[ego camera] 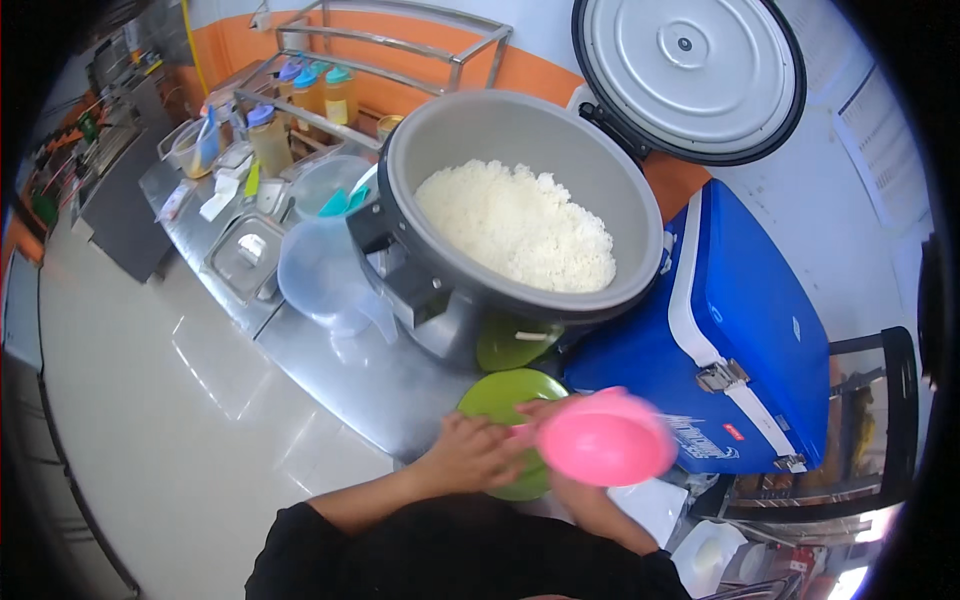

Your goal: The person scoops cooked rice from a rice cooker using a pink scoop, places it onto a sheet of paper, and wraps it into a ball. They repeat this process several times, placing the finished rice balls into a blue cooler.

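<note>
Before me, a pink plastic ladle (606, 442) with a deep round bowl hangs over a green plate (495, 390) on the steel counter. My left hand (474, 454) is closed around its short handle. Behind the ladle, my right hand (551, 411) is mostly hidden; only some fingers and the wrist show, so its grip cannot be made out. Just beyond the plate stands a large rice cooker (442, 330), holding a mound of cooked white rice (517, 225). Its round lid (686, 67) is raised at the back.
A blue cooler box (757, 330) stands right of the cooker. To the left are a translucent plastic jug (322, 277), a lidded steel pan (246, 255) and several squeeze bottles (307, 97). A steel rack (390, 45) rises behind. White paper (649, 506) lies by my right forearm.
</note>
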A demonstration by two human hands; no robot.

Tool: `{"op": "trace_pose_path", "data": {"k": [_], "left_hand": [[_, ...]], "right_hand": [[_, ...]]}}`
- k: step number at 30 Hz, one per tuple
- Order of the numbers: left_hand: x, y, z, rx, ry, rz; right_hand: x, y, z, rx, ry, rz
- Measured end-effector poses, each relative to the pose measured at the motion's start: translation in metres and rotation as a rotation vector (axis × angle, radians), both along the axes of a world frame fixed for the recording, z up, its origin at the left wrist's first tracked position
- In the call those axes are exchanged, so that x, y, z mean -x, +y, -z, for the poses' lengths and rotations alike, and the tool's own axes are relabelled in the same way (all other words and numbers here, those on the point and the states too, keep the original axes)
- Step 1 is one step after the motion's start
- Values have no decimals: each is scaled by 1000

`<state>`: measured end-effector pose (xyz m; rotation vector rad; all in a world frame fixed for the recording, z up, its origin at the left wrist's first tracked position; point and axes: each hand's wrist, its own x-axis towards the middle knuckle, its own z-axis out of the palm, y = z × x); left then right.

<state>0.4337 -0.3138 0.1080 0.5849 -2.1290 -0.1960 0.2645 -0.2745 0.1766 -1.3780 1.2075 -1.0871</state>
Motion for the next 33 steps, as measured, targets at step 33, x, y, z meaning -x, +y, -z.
{"op": "trace_pose_path", "data": {"k": [33], "left_hand": [[-56,-172,-66,663,68,-50]], "right_hand": [[-27,-308,-70,-265,1182,-280]]}}
